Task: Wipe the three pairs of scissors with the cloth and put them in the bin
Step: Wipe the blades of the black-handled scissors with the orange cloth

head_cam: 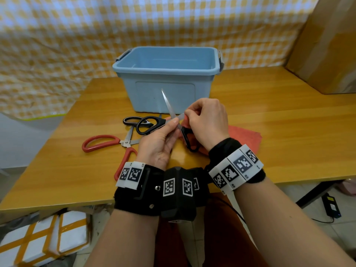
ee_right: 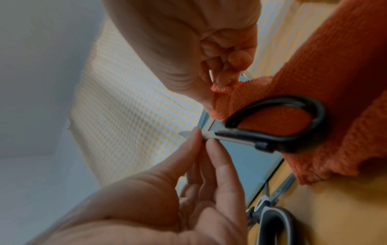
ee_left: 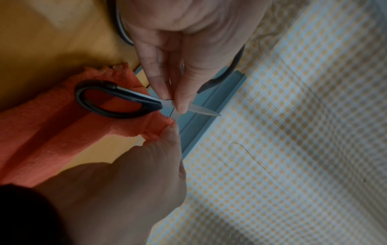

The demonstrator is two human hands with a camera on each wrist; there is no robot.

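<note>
Left hand (head_cam: 159, 143) pinched open black-handled steel scissors (head_cam: 169, 106) at the blade; right hand (head_cam: 207, 122) pinched orange textured cloth (head_cam: 244, 137) on other blade; should wipe pivot-to-tip, fingers off edge

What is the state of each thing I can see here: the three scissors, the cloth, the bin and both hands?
Black scissors: held up, open.
Red scissors: lying on the table, open.
Black-and-white scissors: lying on the table.
Cloth: one corner lifted, the rest on the table.
Bin: open, nothing seen inside.
Left hand: pinches a blade.
Right hand: pinches the cloth corner.
</note>
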